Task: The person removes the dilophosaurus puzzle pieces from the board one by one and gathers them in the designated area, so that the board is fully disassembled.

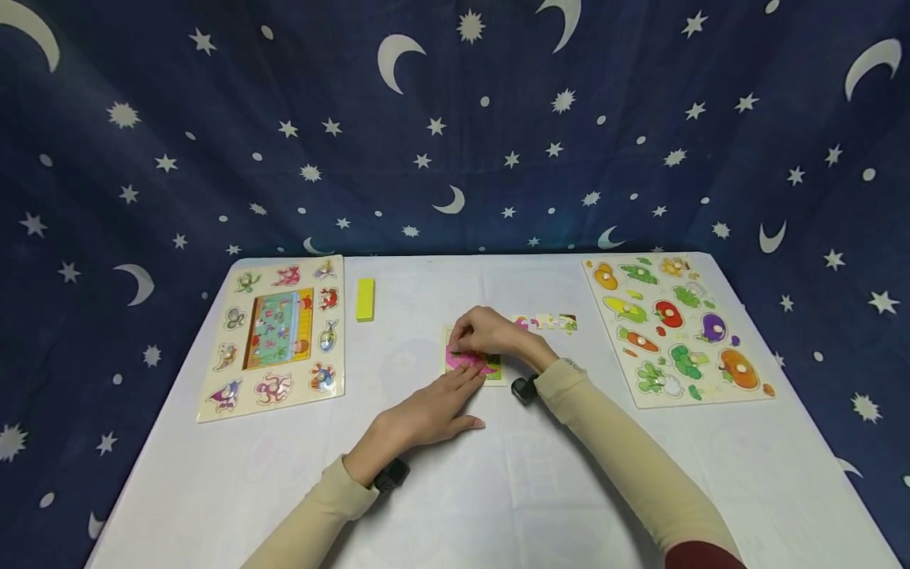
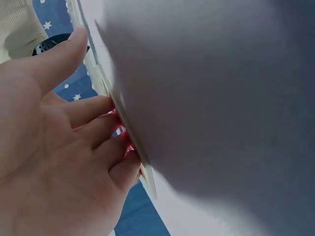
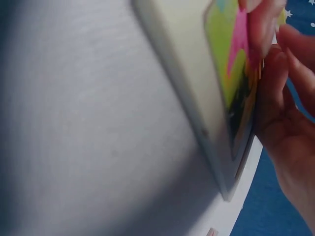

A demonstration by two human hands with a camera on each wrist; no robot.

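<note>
A small jigsaw puzzle board [image 1: 494, 382] with a pink and green picture lies at the middle of the table, partly covered by both hands. My left hand [image 1: 435, 407] rests its extended fingers on the pink part, its thumb spread to the side. In the left wrist view the left fingertips [image 2: 129, 164] touch the board's face. Over the board's upper left, my right hand [image 1: 485, 330] has its fingers bent and pinches a small puzzle piece [image 3: 261, 69], of which only a thin edge shows. A short row of loose puzzle pieces [image 1: 546, 322] lies just right of the right hand.
At left is a sea-animal knob puzzle board [image 1: 213, 409]; at right, a vegetable puzzle board [image 1: 700, 401]. A yellow block [image 1: 366, 300] lies behind and left of the hands. A dark blue starry cloth [image 1: 490, 126] hangs behind the white table [image 1: 490, 514].
</note>
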